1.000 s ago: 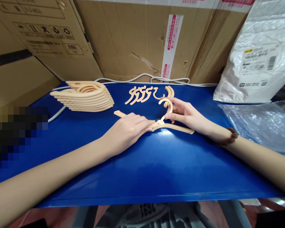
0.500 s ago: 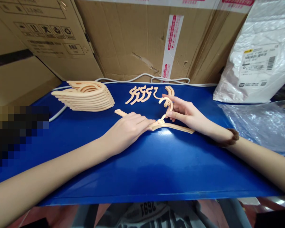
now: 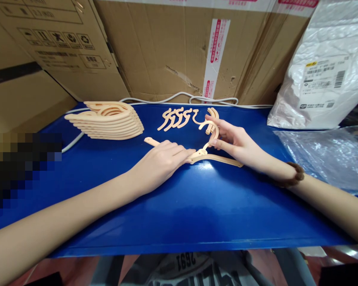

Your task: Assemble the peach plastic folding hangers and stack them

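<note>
On table (image 3: 179, 206) — left hand (image 3: 159, 163), right hand (image 3: 238, 145) hold hanger (image 3: 220, 159).

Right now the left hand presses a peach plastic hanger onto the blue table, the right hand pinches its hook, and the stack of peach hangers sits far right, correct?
No: the head view shows the stack of peach plastic hangers far left on the blue table. The left hand presses the single hanger and the right hand pinches its hook.

A peach-coloured smooth matt plastic hanger (image 3: 217, 158) lies on a glossy blue bench (image 3: 179, 214). Behind stand rough brown corrugated cardboard boxes (image 3: 167, 51) and a crinkled, shiny white plastic bag (image 3: 322, 67). Clear glossy plastic film (image 3: 328, 159) lies right.
</note>
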The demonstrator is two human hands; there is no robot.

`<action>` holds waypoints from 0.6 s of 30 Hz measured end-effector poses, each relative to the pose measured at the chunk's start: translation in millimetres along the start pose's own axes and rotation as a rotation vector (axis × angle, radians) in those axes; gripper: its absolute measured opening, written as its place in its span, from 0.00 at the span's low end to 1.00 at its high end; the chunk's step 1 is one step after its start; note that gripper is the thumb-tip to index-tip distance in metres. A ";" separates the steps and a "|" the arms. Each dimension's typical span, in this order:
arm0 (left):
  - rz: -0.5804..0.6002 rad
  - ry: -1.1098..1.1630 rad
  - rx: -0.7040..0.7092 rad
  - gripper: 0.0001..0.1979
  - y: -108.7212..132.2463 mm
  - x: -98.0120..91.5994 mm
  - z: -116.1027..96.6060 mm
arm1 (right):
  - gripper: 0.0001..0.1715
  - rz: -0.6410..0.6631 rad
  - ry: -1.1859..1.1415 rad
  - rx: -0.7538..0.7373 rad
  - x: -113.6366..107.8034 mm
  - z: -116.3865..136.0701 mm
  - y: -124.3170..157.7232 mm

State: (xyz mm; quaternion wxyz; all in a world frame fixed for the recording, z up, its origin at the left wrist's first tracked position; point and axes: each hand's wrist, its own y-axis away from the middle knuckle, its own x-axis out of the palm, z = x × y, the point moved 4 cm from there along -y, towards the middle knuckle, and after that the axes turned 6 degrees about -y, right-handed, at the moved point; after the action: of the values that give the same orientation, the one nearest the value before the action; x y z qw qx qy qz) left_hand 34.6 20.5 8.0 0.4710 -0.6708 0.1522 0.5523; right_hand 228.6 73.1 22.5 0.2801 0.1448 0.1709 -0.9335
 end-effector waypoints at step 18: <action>-0.009 -0.095 0.025 0.16 0.8 1.0 0.4 | 0.38 -0.050 -0.121 0.117 2.9 -3.4 1.8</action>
State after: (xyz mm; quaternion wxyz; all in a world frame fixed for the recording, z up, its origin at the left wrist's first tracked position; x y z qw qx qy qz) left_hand 34.1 20.7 6.7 0.4884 -0.6386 0.1336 0.5795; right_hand 227.9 71.6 17.9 0.2574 0.1001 0.1023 -0.9557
